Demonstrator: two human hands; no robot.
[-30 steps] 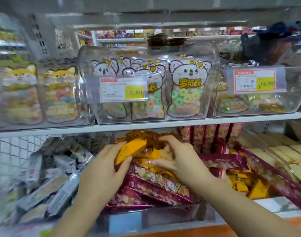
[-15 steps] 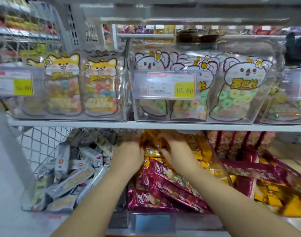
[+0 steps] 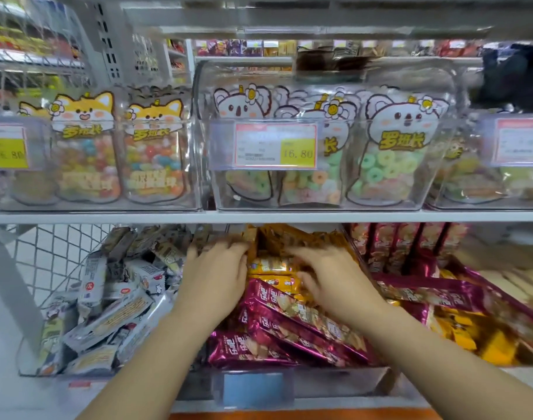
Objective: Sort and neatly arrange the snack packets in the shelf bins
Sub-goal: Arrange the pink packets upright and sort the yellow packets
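Fingers (image 3: 232, 248) of left hand (image 3: 216, 277) lie straight, together, on orange snack packets (image 3: 271, 264) behind magenta packets (image 3: 304, 321) — those of right hand (image 3: 332, 280), blurred, touch them too, grip indiscernible.

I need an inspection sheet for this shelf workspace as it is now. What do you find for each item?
Surface: lower shelf, with a clear middle bin standing on it.
Job's things: orange packets at the back of the bin, magenta packets lying in front.
Clutter: grey packets heaped at the left; mixed packets, magenta and yellow, at the right.
Hands: left hand, fingers stretched onto the orange packets; right hand also on them, grip blurred.
Cables: nothing seen.
Surroundings: candy pouches above; price tag reading 16.80.
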